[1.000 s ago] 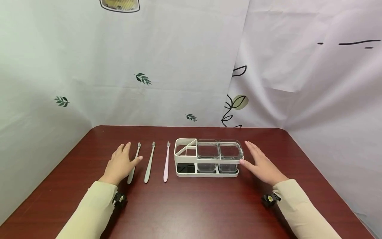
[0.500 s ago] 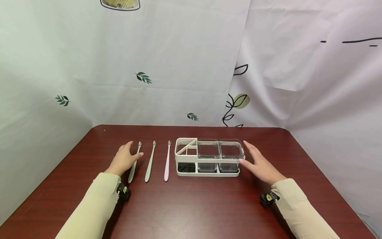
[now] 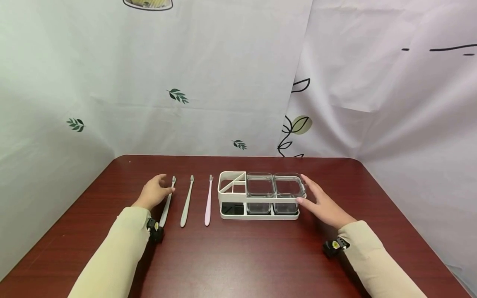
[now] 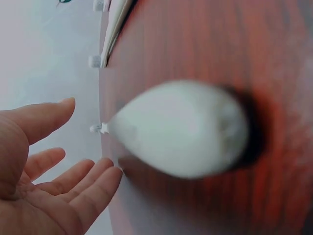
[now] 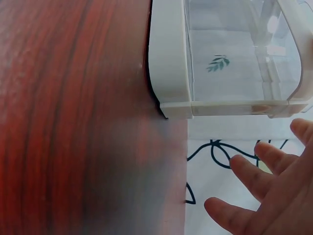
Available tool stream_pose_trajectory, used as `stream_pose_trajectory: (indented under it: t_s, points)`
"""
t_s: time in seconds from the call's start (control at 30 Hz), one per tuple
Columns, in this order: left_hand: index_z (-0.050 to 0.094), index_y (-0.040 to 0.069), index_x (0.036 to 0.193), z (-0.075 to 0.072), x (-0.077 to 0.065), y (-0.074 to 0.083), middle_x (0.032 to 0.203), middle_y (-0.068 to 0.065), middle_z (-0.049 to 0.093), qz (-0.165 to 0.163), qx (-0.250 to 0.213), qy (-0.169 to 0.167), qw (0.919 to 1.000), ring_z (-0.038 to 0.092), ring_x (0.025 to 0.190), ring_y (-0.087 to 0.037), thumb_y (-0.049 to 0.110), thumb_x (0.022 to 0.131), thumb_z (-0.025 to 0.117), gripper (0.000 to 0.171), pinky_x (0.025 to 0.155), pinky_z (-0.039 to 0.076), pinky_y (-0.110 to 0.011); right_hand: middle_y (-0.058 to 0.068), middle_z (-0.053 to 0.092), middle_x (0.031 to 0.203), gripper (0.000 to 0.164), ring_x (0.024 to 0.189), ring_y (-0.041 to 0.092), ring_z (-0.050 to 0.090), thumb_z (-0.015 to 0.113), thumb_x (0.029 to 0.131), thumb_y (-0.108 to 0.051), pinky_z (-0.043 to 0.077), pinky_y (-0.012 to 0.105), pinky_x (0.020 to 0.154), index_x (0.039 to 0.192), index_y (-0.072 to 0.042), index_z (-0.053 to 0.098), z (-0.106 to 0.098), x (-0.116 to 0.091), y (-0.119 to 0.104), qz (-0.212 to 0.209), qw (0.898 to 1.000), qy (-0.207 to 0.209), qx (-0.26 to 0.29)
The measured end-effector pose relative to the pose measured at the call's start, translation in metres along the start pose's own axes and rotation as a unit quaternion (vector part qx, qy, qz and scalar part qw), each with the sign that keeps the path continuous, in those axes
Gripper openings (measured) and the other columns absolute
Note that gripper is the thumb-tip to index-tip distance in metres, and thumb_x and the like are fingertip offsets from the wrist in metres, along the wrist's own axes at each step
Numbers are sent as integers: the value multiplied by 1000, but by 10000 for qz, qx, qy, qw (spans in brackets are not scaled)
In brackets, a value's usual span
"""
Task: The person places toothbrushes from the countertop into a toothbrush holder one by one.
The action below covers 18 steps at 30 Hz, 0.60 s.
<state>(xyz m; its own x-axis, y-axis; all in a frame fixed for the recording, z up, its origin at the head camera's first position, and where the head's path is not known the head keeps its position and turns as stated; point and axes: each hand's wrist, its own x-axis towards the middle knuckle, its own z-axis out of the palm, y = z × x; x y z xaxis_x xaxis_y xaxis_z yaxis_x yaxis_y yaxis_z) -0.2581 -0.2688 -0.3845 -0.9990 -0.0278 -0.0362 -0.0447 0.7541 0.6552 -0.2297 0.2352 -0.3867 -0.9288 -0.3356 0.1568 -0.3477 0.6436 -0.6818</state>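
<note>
My left hand (image 3: 152, 193) hovers at the leftmost toothbrush (image 3: 166, 209), thumb and fingers apart on either side of its upper part. In the left wrist view that brush's pale handle end (image 4: 181, 129) looms large and blurred, with nothing between the fingers. To its right lie a pale green toothbrush (image 3: 186, 209) and a pink toothbrush (image 3: 208, 207), bristle ends away from me. A white toothbrush holder (image 3: 234, 198) bears two clear cups (image 3: 260, 187). At its right end is my right hand (image 3: 325, 205), fingers extended, thumb tip right at the front corner.
The dark red wooden table (image 3: 246, 256) carries everything. Behind it hangs a white cloth (image 3: 223, 82) with leaf prints. The holder's left part has divided slots (image 3: 234, 183) over a dark base pad (image 3: 232, 208).
My left hand has shifted slightly and bent its fingers in toward the leftmost toothbrush. The right hand stays nearly in place at the holder's end; the brushes and holder lie as before.
</note>
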Motion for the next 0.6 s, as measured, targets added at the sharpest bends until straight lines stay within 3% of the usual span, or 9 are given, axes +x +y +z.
stream_pose_trajectory:
  t_s: [0.3, 0.6]
  points:
    - [26, -13, 144, -3, 7, -7, 135, -39, 39, -200, -436, -82, 9988, 58, 103, -46, 10, 95, 58, 64, 82, 52, -49, 20, 19, 156, 77, 141, 43, 20, 59, 95, -37, 26, 67, 105, 155, -17, 15, -2, 1, 0, 9, 9998, -98, 152]
    - [32, -15, 140, -3, 13, -9, 129, -39, 42, -296, -767, -98, 9966, 58, 104, -44, 3, 94, 58, 56, 78, 56, -41, 19, 21, 156, 77, 141, 43, 20, 61, 94, -33, 25, 66, 106, 154, -13, 18, -3, 1, -3, 36, 9997, -110, 205]
